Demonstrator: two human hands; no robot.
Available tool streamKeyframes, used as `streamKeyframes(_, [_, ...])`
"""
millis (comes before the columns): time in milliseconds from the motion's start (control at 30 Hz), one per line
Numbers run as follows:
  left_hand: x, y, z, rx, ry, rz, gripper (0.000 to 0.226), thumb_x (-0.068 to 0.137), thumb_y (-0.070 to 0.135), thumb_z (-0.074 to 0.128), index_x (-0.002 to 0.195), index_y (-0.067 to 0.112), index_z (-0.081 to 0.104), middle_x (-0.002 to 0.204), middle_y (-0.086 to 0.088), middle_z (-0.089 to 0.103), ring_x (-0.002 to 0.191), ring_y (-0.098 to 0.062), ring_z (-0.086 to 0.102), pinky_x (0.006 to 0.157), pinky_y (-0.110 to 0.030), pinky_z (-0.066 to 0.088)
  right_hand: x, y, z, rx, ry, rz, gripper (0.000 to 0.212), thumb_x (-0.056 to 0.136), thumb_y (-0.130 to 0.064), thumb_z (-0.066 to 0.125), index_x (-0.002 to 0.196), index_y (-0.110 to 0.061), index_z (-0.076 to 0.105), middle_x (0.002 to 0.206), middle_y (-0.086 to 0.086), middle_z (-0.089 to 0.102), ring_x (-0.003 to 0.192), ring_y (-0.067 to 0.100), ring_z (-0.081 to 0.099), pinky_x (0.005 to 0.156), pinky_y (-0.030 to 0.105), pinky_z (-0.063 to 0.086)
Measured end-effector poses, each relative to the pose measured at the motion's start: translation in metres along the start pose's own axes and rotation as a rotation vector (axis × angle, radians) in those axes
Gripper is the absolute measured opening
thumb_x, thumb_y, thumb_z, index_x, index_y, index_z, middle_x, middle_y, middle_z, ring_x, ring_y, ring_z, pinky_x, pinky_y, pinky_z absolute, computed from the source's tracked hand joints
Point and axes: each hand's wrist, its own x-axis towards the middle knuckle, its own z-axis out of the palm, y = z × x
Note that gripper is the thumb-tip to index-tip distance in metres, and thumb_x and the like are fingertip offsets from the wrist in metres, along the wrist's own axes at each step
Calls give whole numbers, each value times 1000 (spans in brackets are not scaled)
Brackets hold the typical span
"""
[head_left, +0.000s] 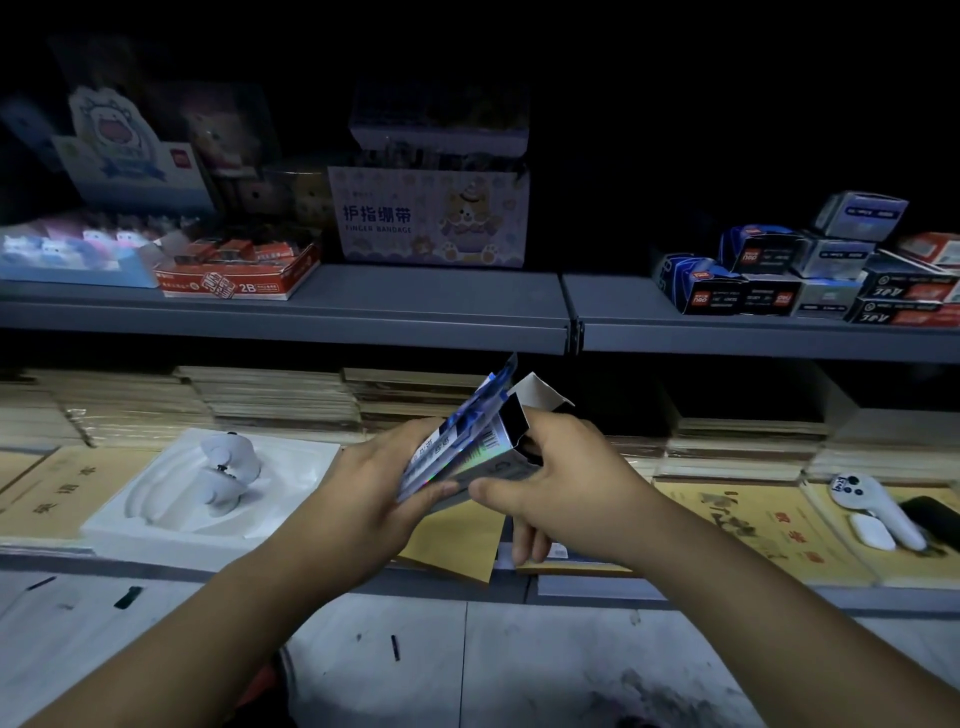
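I am facing grey metal shelves (415, 306) in a dim shop aisle. I am holding a small glossy blue-and-silver cardboard box (467, 452) between both hands, its white end flap (540, 395) standing open and pointing away from me. My left hand (363, 488) is gripping its left side. My right hand (566, 483) is pinching its right side, thumb underneath. A white moulded plastic tray (291, 499) is lying just left of my left hand.

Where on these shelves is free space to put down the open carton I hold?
Widest bare patch for the carton: the upper shelf between the finger bandage box and the pile of small boxes. A narrow strip runs before the bandage box. Crowded: the left end, with the red 2B box, and the lower shelf, covered with notebooks.
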Motion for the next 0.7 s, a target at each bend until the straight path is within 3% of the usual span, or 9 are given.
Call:
streamKeyframes(200, [-2,-2,0,-5,-7,25,37,94,32,69,129,31,57,101,42,52,97,18,51,80,0,36,-2,-1,1,86,-74,-17,31,91,-24,74,114,-17,56,99,18,72,58,37,73,58,59,61])
streamKeyframes(367, [-2,-6,3,31,-25,13,40,93,44,61,132,36,53,106,33,55,97,16,50,81,-2,37,-4,-3,6,49,-71,11,41,90,-29,75,117,-22,46,99,10,71,52,27,69,48,35,56])
streamKeyframes(467, [0,-4,5,25,-30,11,37,93,55,54,126,39,52,104,26,60,94,6,56,79,-15,46,-5,-3,8,-49,3,17,33,94,-35,67,113,-22,43,83,12,69,51,27,71,50,41,60])
streamKeyframes(567, [1,-3,8,12,-44,-10,39,92,53,54,128,38,53,109,22,65,99,-2,60,83,-28,50,-2,3,5,-113,155,-44,21,99,-36,58,103,-15,53,76,17,63,43,22,67,53,50,60])
streamKeyframes(633, [1,-4,9,11,-36,-26,37,92,50,57,127,42,52,105,28,62,99,6,57,81,-17,46,-1,5,2,-148,228,-80,30,99,-39,61,93,-9,59,74,13,62,42,20,66,55,47,59])
streamKeyframes(700, [2,-5,10,-13,-34,-56,36,95,44,63,129,45,51,104,33,60,100,11,55,80,-7,40,0,6,0,-192,275,-120,40,98,-41,64,83,-4,59,85,5,58,45,20,66,56,43,57])
